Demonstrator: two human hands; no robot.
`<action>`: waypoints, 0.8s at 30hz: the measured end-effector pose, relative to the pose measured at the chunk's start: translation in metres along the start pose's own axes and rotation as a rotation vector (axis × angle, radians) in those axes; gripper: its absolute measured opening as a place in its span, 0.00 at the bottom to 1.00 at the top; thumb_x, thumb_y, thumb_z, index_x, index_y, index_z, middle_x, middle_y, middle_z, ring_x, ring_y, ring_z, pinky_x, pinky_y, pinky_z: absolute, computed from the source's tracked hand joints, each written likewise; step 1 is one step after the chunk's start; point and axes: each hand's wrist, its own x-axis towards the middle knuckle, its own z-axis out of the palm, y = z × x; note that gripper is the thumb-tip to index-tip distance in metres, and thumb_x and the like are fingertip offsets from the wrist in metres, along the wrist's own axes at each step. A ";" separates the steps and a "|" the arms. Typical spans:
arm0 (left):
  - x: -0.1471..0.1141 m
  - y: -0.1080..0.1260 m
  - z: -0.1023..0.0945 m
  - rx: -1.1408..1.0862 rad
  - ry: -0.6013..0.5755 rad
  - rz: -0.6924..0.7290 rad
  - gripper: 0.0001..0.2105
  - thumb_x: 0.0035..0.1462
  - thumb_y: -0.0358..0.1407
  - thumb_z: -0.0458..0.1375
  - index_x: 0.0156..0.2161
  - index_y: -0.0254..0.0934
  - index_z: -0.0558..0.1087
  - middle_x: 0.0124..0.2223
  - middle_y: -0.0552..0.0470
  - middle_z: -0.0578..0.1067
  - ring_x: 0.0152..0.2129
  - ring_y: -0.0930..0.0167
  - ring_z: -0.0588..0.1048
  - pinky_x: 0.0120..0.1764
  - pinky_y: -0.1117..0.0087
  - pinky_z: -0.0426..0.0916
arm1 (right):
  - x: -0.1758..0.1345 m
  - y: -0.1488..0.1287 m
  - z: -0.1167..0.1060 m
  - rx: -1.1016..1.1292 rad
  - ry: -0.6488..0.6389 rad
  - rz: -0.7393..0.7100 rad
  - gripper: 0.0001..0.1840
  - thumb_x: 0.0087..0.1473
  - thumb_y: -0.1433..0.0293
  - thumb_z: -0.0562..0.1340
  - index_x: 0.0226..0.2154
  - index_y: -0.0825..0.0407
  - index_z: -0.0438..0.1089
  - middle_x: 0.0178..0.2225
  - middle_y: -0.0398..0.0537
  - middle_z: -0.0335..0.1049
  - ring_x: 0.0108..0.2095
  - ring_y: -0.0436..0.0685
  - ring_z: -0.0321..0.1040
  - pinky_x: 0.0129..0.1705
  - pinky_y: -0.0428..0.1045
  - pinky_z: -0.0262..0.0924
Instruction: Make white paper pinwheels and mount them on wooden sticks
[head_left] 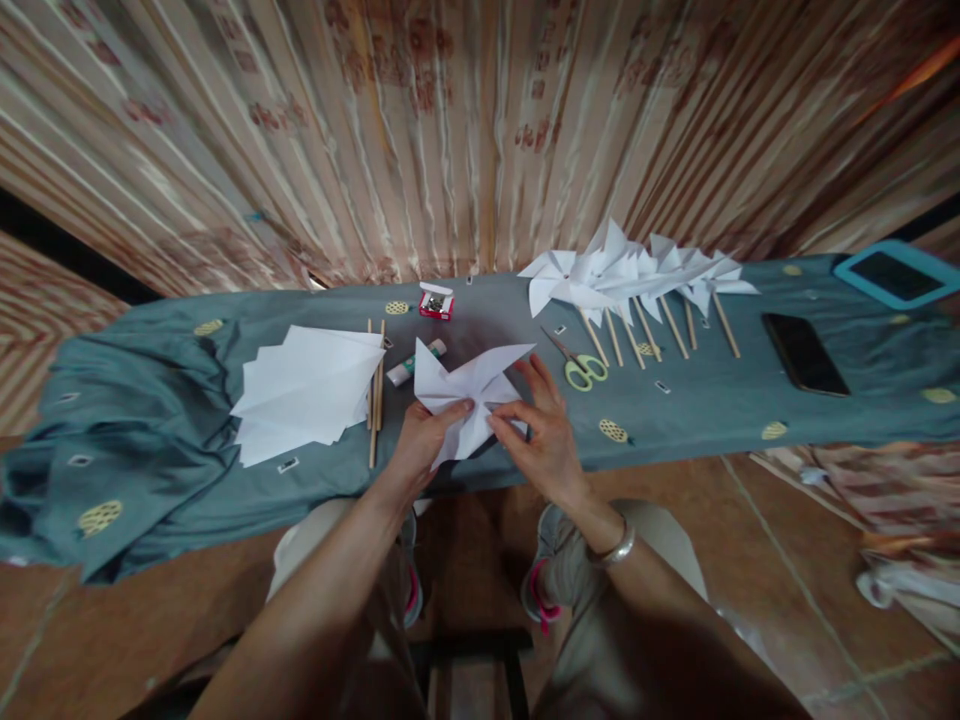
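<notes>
A white paper pinwheel (478,380) with folded blades is held in front of me, just above the near edge of the cloth-covered table. My left hand (429,435) grips its left side, the thumb pressed near the folded centre. On the other side my right hand (546,432) pinches the paper close to the centre with thumb and index finger, its other fingers raised. Whether a pin sits at the centre is too small to tell. Behind the pinwheel lie a glue stick (417,363) and a small red open box (436,301) of metal pieces, perhaps pins.
A stack of white paper sheets (307,395) lies left, beside several wooden sticks (376,390). To the right are green-handled scissors (583,371), a row of finished pinwheels (566,280) on sticks, a black phone (805,354) and a blue-framed tablet (896,274). A curtain (465,150) hangs behind.
</notes>
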 end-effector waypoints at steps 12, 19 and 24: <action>0.001 -0.004 0.002 -0.020 -0.004 0.016 0.19 0.30 0.35 0.72 0.34 0.31 0.79 0.36 0.45 0.82 0.32 0.62 0.79 0.40 0.63 0.71 | 0.002 -0.003 0.007 -0.127 0.008 0.025 0.04 0.54 0.70 0.63 0.29 0.48 0.74 0.62 0.50 0.57 0.66 0.65 0.46 0.60 0.67 0.49; 0.001 -0.004 0.002 -0.003 -0.009 0.043 0.19 0.32 0.36 0.71 0.34 0.31 0.79 0.36 0.45 0.82 0.32 0.63 0.78 0.42 0.62 0.70 | 0.003 -0.006 0.006 -0.145 -0.013 0.069 0.05 0.54 0.70 0.62 0.29 0.50 0.74 0.61 0.53 0.59 0.66 0.64 0.45 0.61 0.65 0.48; 0.001 -0.005 0.001 0.009 -0.034 0.065 0.17 0.32 0.33 0.71 0.34 0.32 0.80 0.34 0.47 0.82 0.31 0.64 0.78 0.42 0.63 0.70 | 0.004 -0.007 0.007 -0.119 -0.007 0.076 0.06 0.54 0.70 0.62 0.28 0.49 0.74 0.61 0.49 0.59 0.66 0.64 0.46 0.61 0.65 0.48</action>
